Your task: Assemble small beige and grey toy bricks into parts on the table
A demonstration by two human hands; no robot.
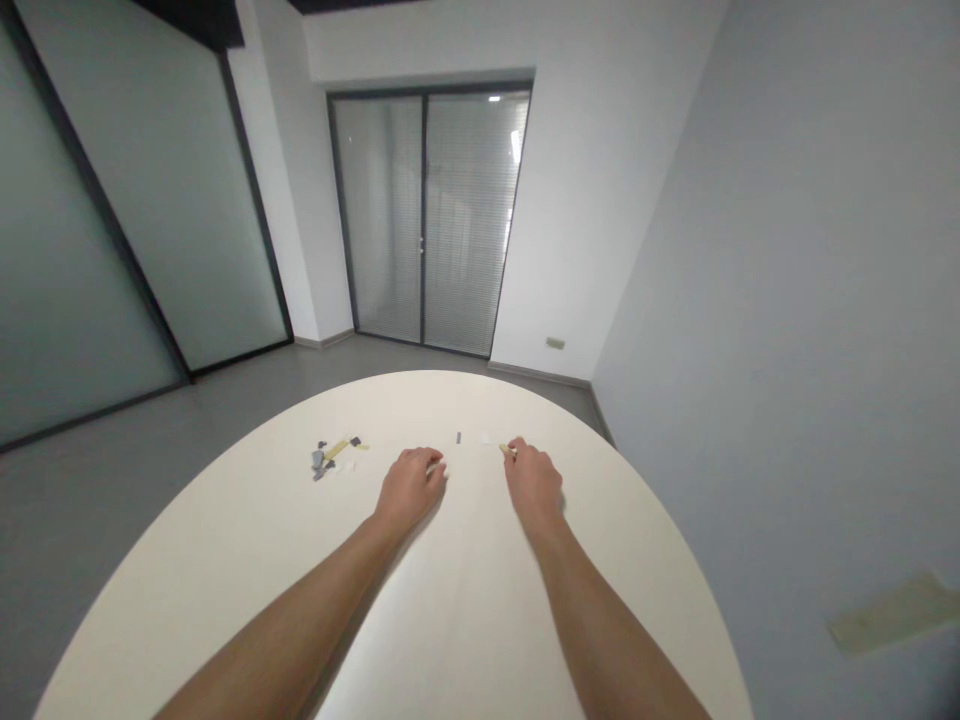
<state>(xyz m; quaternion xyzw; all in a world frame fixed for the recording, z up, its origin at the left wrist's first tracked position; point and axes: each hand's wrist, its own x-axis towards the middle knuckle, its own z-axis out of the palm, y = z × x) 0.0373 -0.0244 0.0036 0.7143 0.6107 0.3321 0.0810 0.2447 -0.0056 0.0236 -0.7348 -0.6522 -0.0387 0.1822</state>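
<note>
A small pale-yellow piece [505,449] is pinched between the thumb and fingertips of the right hand [535,478], its free end poking out leftward. Just past that end, a thin white scrap [485,438] lies flat, faint against the surface. Farther left, a grey strip [459,437], a narrow rectangle, lies apart from both hands, slightly beyond the fingers.

The left hand [411,482] has its fingers curled toward the thumb; I cannot tell whether they grip anything. Well left of them is a loose cluster of scraps [319,461], grey, dark and yellowish, flat and irregular, some overlapping.

The table [465,600] is smooth and cream-coloured. Its surface gives open room between the two hands, and stretches from the right fingers out to the curved rim; the rounded far edge lies beyond all the fingertips. Past it stands a dark-framed glass door [465,220].
</note>
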